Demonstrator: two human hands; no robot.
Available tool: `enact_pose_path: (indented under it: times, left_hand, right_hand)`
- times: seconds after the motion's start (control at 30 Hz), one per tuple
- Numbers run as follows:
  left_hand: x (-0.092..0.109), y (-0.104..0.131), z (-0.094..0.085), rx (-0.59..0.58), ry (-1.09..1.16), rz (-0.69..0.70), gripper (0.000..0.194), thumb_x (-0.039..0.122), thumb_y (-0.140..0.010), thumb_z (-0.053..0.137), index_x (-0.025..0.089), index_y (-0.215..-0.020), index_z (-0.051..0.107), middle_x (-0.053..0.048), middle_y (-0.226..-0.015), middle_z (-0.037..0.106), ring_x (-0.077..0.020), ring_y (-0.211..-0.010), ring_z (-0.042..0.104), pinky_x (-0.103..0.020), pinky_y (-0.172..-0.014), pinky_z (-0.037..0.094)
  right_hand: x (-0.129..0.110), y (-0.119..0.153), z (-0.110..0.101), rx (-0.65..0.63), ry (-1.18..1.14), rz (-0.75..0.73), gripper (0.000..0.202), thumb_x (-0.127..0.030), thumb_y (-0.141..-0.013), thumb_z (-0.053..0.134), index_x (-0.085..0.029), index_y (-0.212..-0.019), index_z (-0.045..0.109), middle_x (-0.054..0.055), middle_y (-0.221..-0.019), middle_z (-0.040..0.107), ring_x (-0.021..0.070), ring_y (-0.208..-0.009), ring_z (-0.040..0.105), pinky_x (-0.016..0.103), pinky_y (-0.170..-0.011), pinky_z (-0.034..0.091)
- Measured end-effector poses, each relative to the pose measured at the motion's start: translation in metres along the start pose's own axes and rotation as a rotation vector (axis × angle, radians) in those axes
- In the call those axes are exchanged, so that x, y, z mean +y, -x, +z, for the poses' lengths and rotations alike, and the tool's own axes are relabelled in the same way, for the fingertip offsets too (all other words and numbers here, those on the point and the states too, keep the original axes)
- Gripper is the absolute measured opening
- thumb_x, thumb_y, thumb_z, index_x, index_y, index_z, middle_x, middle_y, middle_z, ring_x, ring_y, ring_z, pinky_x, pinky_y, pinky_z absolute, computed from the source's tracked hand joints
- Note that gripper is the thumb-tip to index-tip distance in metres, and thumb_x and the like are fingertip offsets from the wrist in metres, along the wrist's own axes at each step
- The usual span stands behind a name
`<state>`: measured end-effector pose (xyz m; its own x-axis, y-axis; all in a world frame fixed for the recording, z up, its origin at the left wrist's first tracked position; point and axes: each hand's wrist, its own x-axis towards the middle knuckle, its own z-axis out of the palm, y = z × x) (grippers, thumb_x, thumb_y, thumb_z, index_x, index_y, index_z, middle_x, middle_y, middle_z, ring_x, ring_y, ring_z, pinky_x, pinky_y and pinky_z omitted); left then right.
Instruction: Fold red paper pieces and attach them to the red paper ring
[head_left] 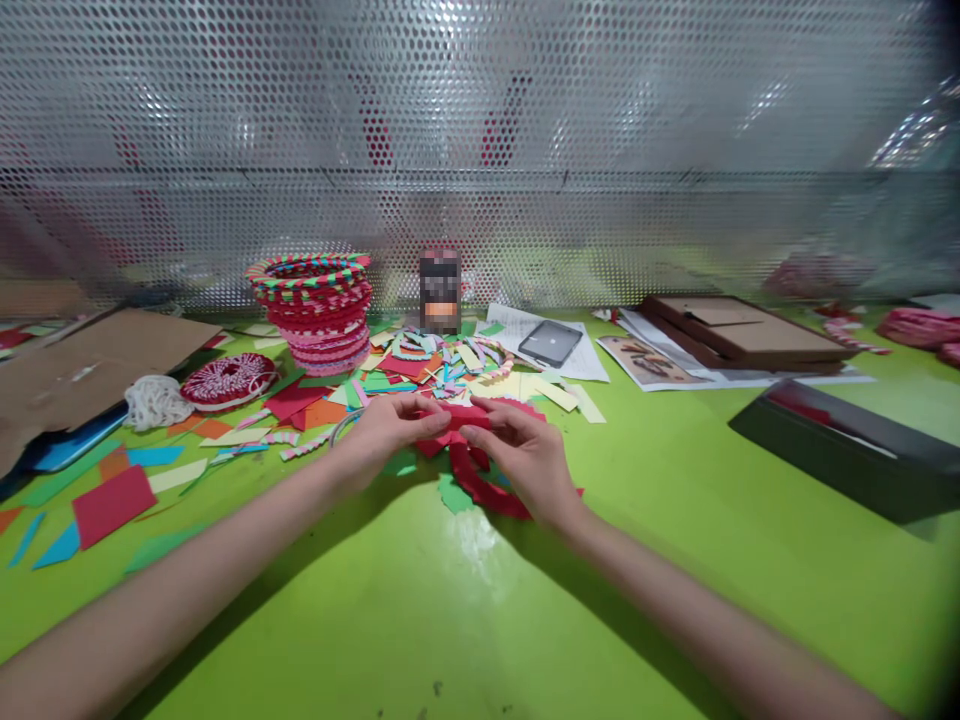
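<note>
- Work surface: glossy lime-green table (450,640), small dark scuffs near the front edge; light glares off it below the hands.
- Room: perforated metal screen (480,90) stands across the back; blurred pink and red patches show through or reflect in it, cannot tell which.
- Left hand (390,435) and right hand (526,455), just above mid-table, pinch a red strip (466,416) between thumbs and fingers. A curved red piece (480,490) hangs or lies below the right hand.
- Table left: brown cardboard (112,360), white yarn (156,402), red-and-white disc (229,382), cut coloured paper (114,505) strewn about.
- Behind the left hand: stack of striped rings (330,325), mostly pinks, multicoloured at top.
- Right side: brown tray-like box (750,335) on papers; dark angular holder (847,450) nearer the front.
- Writing: printed sheet (592,365), lines too small to read; grey tablet-like item (551,343) on it bears a faint mark, unclear.
- Picture sheet (649,362) beside the box carries a brownish photo.
- Upright dark object (440,315) by the screen: orange band, face pixelated, wording unreadable.
</note>
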<state>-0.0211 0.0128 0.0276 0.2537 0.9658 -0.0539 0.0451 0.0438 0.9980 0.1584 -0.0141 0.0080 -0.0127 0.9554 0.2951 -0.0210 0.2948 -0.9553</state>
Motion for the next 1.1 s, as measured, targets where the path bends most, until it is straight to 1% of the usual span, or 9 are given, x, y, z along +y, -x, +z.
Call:
enact_pose_path:
  times: [0.1,0.23,0.37,0.57,0.63,0.73,0.83,0.97,1.1]
  left_hand:
    - [-0.001,-0.0001,0.0005,0.041,-0.091,0.043,0.029,0.039,-0.062,0.081,0.017,-0.073,0.066,-0.002,-0.069,0.068,-0.015,-0.065,0.064,-0.028,-0.065,0.05]
    - [0.0,-0.0001,0.0028,0.074,-0.087,0.099,0.03,0.03,-0.059,0.083,0.017,-0.08,0.066,-0.002,-0.079,0.071,-0.0154,-0.07,0.067,-0.029,-0.069,0.054]
    - [0.0024,0.0012,0.0047,0.087,-0.106,0.106,0.026,0.029,-0.061,0.081,0.017,-0.079,0.066,-0.003,-0.079,0.072,-0.0166,-0.07,0.067,-0.032,-0.068,0.056]
    - [0.0025,0.0026,0.0056,0.118,-0.093,0.088,0.024,0.028,-0.06,0.081,0.016,-0.076,0.067,-0.003,-0.071,0.071,-0.0157,-0.064,0.067,-0.032,-0.066,0.057]
    - [0.0017,0.0028,0.0059,0.138,-0.105,0.094,0.025,0.028,-0.06,0.081,0.016,-0.076,0.067,-0.002,-0.069,0.07,-0.0157,-0.063,0.067,-0.032,-0.065,0.057]
    - [0.0013,0.0033,0.0067,0.152,-0.114,0.111,0.024,0.028,-0.059,0.081,0.016,-0.075,0.067,-0.002,-0.068,0.07,-0.0153,-0.062,0.066,-0.031,-0.064,0.057]
    - [0.0026,0.004,0.0076,0.148,-0.119,0.11,0.024,0.027,-0.06,0.081,0.016,-0.075,0.067,-0.002,-0.068,0.07,-0.015,-0.062,0.066,-0.031,-0.064,0.057]
    - [0.0052,0.0042,0.0084,0.118,-0.112,0.082,0.03,0.023,-0.055,0.083,0.016,-0.079,0.068,-0.003,-0.078,0.072,-0.0161,-0.068,0.067,-0.031,-0.067,0.056]
    - [0.006,0.0036,0.009,0.066,-0.078,0.019,0.036,0.016,-0.053,0.083,0.016,-0.086,0.067,-0.006,-0.088,0.073,-0.0178,-0.076,0.068,-0.032,-0.07,0.055]
  right_hand:
    - [0.0016,-0.0008,-0.0003,-0.009,0.014,-0.004,0.012,-0.029,-0.073,0.074,-0.021,-0.067,0.068,0.007,-0.099,0.071,0.0232,-0.094,0.065,0.043,-0.087,0.05]
    - [0.0043,-0.0011,0.001,-0.03,-0.028,0.023,0.011,-0.029,-0.072,0.074,-0.021,-0.076,0.067,0.004,-0.084,0.07,0.0181,-0.076,0.064,0.037,-0.074,0.052]
    - [0.0023,0.0,0.0029,0.003,-0.073,0.058,0.013,-0.028,-0.07,0.076,-0.021,-0.073,0.065,0.004,-0.089,0.07,0.017,-0.076,0.064,0.035,-0.072,0.051]
    - [-0.0013,-0.0006,0.0044,0.028,-0.114,0.111,0.018,-0.027,-0.067,0.078,-0.021,-0.068,0.061,-0.003,-0.062,0.061,0.0118,-0.055,0.055,0.028,-0.054,0.045]
    - [-0.0011,-0.0011,0.0049,0.034,-0.135,0.122,0.019,-0.026,-0.065,0.078,-0.021,-0.068,0.06,-0.003,-0.063,0.062,0.0125,-0.058,0.057,0.029,-0.055,0.047]
    - [-0.0008,-0.0016,0.0053,0.051,-0.185,0.142,0.024,-0.024,-0.062,0.08,-0.022,-0.075,0.06,-0.001,-0.071,0.065,0.0149,-0.068,0.063,0.032,-0.065,0.053]
    - [-0.0009,-0.0021,0.0043,0.065,-0.21,0.167,0.029,-0.022,-0.061,0.081,-0.022,-0.081,0.06,0.0,-0.075,0.067,0.0163,-0.074,0.066,0.035,-0.073,0.054]
    - [0.0003,-0.0033,0.0015,0.069,-0.184,0.165,0.028,-0.022,-0.062,0.079,-0.022,-0.081,0.059,0.0,-0.077,0.067,0.0166,-0.075,0.066,0.036,-0.075,0.055]
    - [0.0029,-0.0048,0.0004,0.085,-0.182,0.16,0.028,-0.021,-0.061,0.08,-0.02,-0.08,0.06,0.0,-0.075,0.066,0.0152,-0.073,0.065,0.033,-0.073,0.054]
